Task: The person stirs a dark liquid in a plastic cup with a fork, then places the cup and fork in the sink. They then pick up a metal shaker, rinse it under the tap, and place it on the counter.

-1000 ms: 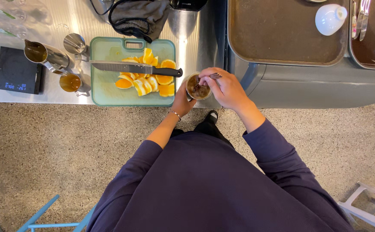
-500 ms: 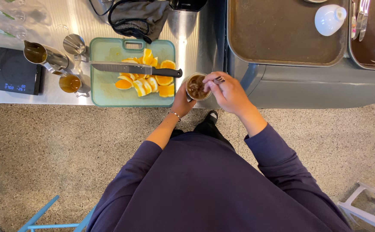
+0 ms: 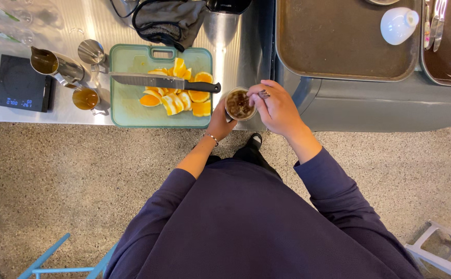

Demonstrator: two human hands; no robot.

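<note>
The left hand (image 3: pixel 220 121) cups the glass (image 3: pixel 240 105) from its left; the right hand (image 3: pixel 277 106) pinches a stirrer (image 3: pixel 254 95) slanting in from the right.

Operator wears a dark navy long-sleeve top, plain fabric, loose fit, no visible print or seams worth noting. Left sleeve is pushed up above the elbow, forearm bare; right sleeve reaches most of the way down the forearm, stopping short of the wrist. Thin metal bracelet (image 3: pixel 212 137) on the left wrist. Ring (image 3: pixel 263 94) on a finger of the right hand (image 3: pixel 276 107). Left hand (image 3: pixel 220 121) has no rings that I can see. No gloves. Black shoe (image 3: pixel 255 139) visible just past the torso.
</note>
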